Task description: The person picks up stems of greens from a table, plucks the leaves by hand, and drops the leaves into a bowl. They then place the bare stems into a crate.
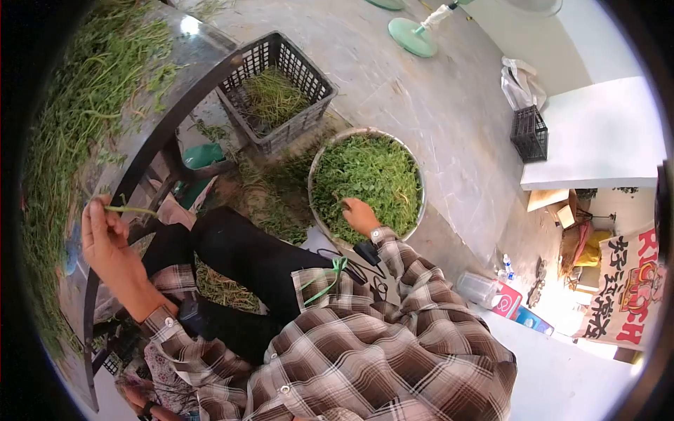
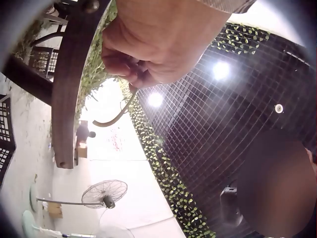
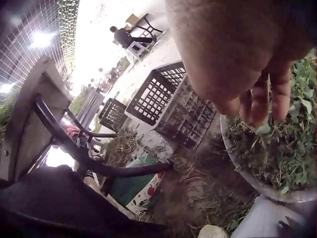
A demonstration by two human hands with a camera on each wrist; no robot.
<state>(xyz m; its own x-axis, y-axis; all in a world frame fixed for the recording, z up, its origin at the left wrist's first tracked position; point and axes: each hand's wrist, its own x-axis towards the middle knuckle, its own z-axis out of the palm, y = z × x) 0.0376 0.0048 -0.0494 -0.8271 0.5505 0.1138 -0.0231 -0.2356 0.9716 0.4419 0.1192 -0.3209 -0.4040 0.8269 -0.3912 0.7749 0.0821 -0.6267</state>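
Note:
My left hand (image 1: 116, 259), raised at the table's edge, pinches a thin green stem (image 1: 135, 210) between thumb and fingers. The bare, curved end of that stem (image 2: 118, 117) sticks out below the fingertips in the left wrist view. Over the round metal basin (image 1: 422, 184), my right hand (image 1: 361, 216) hangs with loosely bent fingers at the heap of picked green leaves (image 1: 368, 168). In the right wrist view its fingers (image 3: 259, 101) point down to the leaves, and nothing shows in them. A long pile of leafy stems (image 1: 77, 119) covers the table on the left.
A black plastic crate (image 1: 321, 105) with bare stems (image 1: 274, 98) stands beyond the basin. The dark table rim (image 1: 165, 133) curves between my legs and the pile. Scattered greens litter the floor. Another person (image 1: 165, 379) sits at the lower left. A fan base (image 1: 413, 37) stands farther off.

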